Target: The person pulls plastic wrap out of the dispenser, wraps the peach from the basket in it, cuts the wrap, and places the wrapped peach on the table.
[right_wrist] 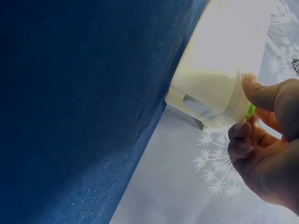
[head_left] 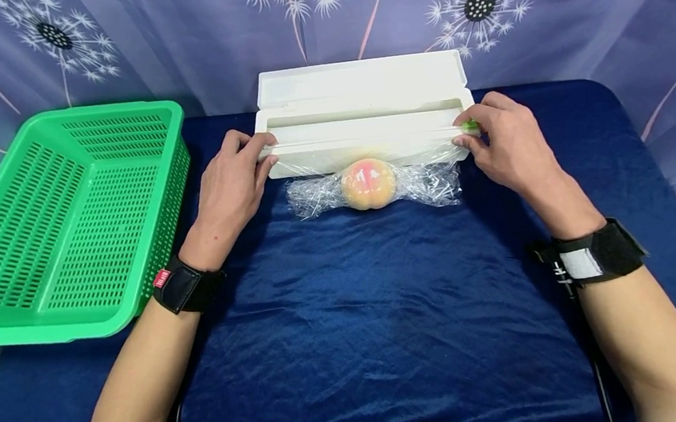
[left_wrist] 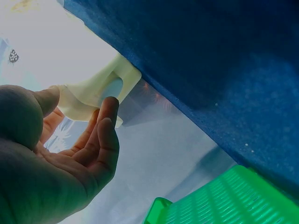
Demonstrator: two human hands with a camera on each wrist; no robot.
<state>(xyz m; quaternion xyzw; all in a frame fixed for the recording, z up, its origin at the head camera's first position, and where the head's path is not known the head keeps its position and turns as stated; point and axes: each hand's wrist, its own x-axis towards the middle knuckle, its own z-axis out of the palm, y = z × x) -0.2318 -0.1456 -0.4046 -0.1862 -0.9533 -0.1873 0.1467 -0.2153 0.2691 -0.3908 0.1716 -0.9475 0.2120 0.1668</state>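
Observation:
A white plastic wrap dispenser (head_left: 369, 153) stands at the back of the table, its lid (head_left: 361, 79) raised. Along its front edge runs a white cutter strip with a small green slider (head_left: 470, 126) at the right end. My left hand (head_left: 229, 178) pinches the dispenser's front left corner between thumb and fingers. At the front right corner, beside the slider, my right hand (head_left: 510, 141) does the same. Clear plastic wrap (head_left: 318, 196) hangs over the front and lies bunched around a peach (head_left: 369, 184), which rests against the dispenser. The wrist views show each hand at a dispenser end (left_wrist: 100, 91).
To the left stands a green slotted basket (head_left: 171, 129), whose rim also shows in the left wrist view. Dark blue cloth (head_left: 374, 317) covers the table, with folds toward the front. A patterned curtain (head_left: 202, 39) hangs right behind the dispenser. Dark cables run beside both forearms.

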